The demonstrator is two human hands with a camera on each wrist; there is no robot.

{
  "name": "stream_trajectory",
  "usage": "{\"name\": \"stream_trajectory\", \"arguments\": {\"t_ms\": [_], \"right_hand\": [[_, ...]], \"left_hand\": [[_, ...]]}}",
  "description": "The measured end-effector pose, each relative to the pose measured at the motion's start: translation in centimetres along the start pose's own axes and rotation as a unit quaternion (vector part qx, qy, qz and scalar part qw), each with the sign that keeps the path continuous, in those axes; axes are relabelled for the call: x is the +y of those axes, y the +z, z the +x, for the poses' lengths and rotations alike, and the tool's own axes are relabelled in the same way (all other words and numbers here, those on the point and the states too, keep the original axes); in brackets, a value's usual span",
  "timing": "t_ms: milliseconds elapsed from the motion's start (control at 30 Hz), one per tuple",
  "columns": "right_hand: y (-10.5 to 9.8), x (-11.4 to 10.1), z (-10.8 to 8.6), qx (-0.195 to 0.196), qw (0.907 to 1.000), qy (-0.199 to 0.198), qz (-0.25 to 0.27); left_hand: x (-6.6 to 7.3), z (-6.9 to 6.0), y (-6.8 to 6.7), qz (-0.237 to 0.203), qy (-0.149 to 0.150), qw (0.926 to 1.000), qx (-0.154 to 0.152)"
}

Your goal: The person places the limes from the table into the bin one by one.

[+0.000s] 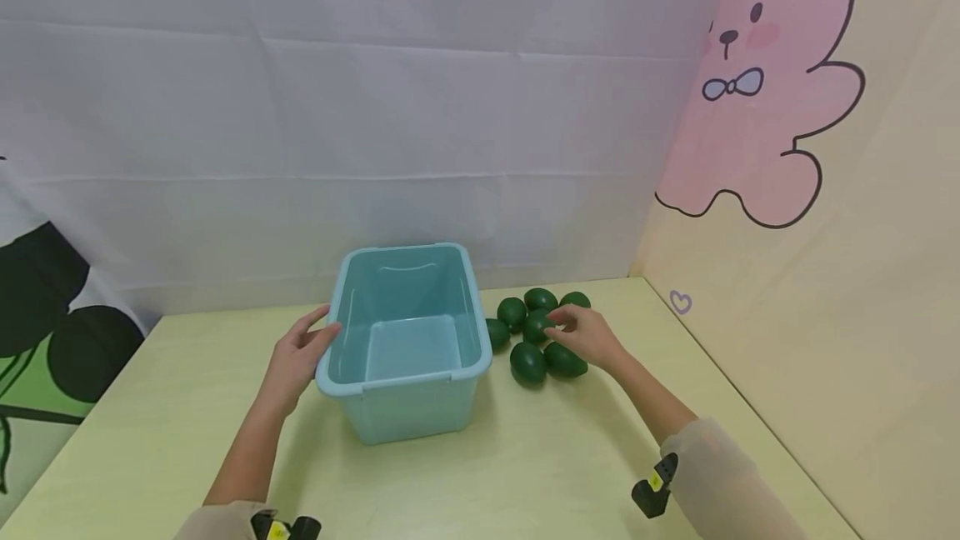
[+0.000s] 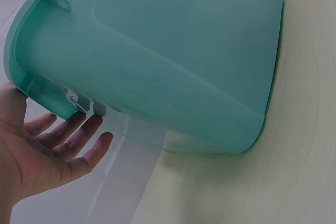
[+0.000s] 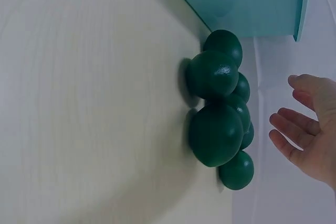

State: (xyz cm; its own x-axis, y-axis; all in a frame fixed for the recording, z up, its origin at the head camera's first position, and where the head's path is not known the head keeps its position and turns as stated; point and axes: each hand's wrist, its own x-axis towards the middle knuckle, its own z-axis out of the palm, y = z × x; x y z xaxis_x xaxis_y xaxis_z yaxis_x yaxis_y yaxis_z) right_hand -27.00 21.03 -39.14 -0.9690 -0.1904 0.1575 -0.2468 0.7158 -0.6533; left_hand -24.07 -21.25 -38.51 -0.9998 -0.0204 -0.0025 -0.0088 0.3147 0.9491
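A light-blue plastic bin (image 1: 405,407) stands on the table with nothing visible inside. My left hand (image 1: 298,361) holds its left rim, the thumb over the edge and the fingers along the outside; in the left wrist view the left hand (image 2: 47,156) shows its fingers loosely bent under the rim. To the right of the bin lies a cluster of several smooth, dark green avocados (image 1: 528,363). Over them hovers my right hand (image 1: 588,337), thumb and fingers apart. In the right wrist view the right hand (image 3: 315,129) is clear of the avocados (image 3: 215,135) and holds nothing.
The pale yellow table (image 1: 405,490) meets a white cloth backdrop (image 1: 375,123) behind the bin. On the right rises a cream panel (image 1: 862,315) with a pink bear picture. One avocado (image 1: 497,333) lies right beside the bin's right side.
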Motion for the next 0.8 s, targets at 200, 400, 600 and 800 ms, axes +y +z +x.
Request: {"name": "stream_trajectory", "arguments": {"t_ms": [200,400,600,800], "right_hand": [[0.2,1.5,-0.4,0.005,0.9998,0.017,0.003],[0.6,3.0,-0.8,0.002,0.9996,0.030,0.001],[0.9,4.0,-1.1,0.010,0.9995,0.030,-0.002],[1.2,4.7,-1.2,0.018,0.9993,0.029,-0.018]], "left_hand": [[-0.1,0.0,0.0,-0.002,0.004,1.0000,0.000],[-0.1,0.0,0.1,-0.001,0.004,1.0000,0.000],[0.0,0.0,0.1,0.002,-0.001,1.0000,-0.001],[0.1,-0.1,0.1,0.006,0.000,1.0000,0.002]]}}
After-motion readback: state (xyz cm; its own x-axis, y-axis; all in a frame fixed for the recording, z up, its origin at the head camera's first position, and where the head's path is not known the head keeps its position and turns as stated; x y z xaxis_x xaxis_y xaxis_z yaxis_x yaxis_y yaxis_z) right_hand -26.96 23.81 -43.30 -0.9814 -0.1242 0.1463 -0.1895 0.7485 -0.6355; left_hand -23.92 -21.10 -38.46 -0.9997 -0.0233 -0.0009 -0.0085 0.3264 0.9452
